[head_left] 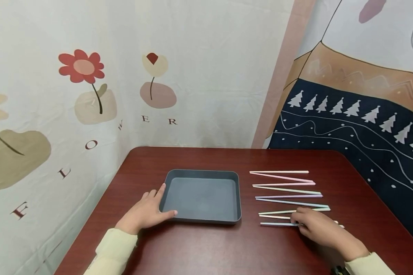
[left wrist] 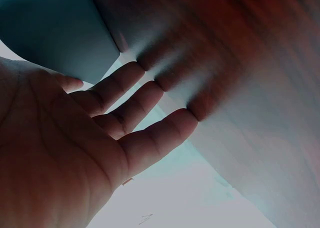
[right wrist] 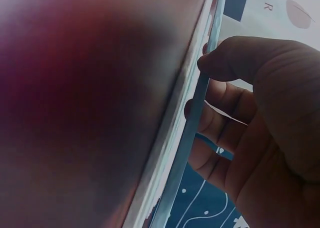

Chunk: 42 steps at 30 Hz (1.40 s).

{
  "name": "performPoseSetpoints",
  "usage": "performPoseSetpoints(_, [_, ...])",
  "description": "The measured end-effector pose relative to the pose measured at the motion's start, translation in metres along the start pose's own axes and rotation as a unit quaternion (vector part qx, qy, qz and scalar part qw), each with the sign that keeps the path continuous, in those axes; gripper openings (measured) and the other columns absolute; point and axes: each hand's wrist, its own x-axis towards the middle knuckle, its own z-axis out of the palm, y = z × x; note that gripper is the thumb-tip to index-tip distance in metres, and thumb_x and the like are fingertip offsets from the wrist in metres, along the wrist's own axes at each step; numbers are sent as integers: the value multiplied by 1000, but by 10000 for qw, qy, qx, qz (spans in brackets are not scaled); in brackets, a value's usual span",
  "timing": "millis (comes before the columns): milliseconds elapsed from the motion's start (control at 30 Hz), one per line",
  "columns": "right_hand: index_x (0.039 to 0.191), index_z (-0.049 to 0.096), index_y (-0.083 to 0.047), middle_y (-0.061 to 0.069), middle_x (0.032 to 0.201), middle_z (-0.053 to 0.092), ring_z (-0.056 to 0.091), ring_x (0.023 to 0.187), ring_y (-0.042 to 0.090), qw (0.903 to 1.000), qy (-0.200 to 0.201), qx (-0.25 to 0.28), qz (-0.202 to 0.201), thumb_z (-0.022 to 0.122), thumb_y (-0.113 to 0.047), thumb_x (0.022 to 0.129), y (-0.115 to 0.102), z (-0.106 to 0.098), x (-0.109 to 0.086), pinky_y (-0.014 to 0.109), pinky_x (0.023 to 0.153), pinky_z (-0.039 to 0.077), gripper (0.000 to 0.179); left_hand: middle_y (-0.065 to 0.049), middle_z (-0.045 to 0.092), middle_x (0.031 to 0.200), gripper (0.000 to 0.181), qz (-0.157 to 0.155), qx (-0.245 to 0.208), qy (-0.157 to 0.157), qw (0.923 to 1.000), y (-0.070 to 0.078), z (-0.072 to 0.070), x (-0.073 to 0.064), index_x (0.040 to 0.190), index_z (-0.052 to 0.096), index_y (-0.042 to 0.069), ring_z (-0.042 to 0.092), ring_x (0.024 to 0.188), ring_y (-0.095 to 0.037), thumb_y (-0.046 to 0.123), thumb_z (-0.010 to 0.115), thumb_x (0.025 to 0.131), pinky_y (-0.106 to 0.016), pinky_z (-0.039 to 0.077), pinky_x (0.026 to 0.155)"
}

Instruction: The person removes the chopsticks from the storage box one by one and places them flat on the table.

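Note:
My left hand [head_left: 146, 212] rests at the left side of a grey rectangular tray [head_left: 199, 196], its index finger along the left rim and its thumb over the front rim. The left wrist view shows that hand [left wrist: 65, 148] with loosely extended fingers touching the table beside the tray's corner. To the right of the tray, my right hand [head_left: 321, 229] pinches the nearest chopstick, a light blue one [head_left: 277, 224]. In the right wrist view the thumb presses this blue chopstick [right wrist: 184, 148] against the fingers. Its far end is hidden under the hand in the head view.
Behind the right hand, several pastel chopsticks lie in a zigzag column, among them a green chopstick [head_left: 275, 212], a purple chopstick [head_left: 289, 196] and a pink chopstick [head_left: 283, 184]. All stand on a red-brown table [head_left: 206, 248]. Printed curtains [head_left: 206, 76] hang behind it.

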Motion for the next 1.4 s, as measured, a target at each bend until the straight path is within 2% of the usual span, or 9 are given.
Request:
performPoseSetpoints(433, [82,55,-29,-20,85,46,44,73,-3,9975,528,-212,-413,70,8,73,-1,14,-6,26,59,41,41,-24,44,142,116,0,-4,25,10000,-3,2,1,158,21,3,42,127,-43,81,55,79,-54,46,91])
performPoseSetpoints(700, [82,54,-29,-20,85,45,41,73,-3,9981,441,-181,-400,69,9,74,-1,14,-5,25,58,39,42,-23,43,142,116,-85,-35,-20,10000,-3,3,3,159,19,5,41,129,-42,81,56,79,-54,44,94])
performPoseSetpoints(867, [81,54,-29,-20,84,45,41,72,-2,9969,570,-253,-489,70,9,70,-1,15,-4,24,58,38,43,-25,42,143,117,-52,-56,-31,10000,-3,2,3,158,20,4,40,130,-45,81,56,79,-56,44,94])
performPoseSetpoints(1100, [80,52,-29,-20,82,43,39,70,-2,9994,263,-145,-193,67,9,75,-3,14,-3,24,59,36,41,-23,42,143,115,-36,-58,-25,10000,-2,1,1,158,20,4,41,129,-41,79,57,80,-53,45,92])
performPoseSetpoints(1400, [78,50,-29,-19,81,42,38,69,-1,9991,236,-346,-100,68,9,74,-3,12,-1,24,59,35,42,-24,44,141,115,16,10,18,10000,-2,1,2,157,21,2,43,127,-41,78,59,79,-54,44,94])
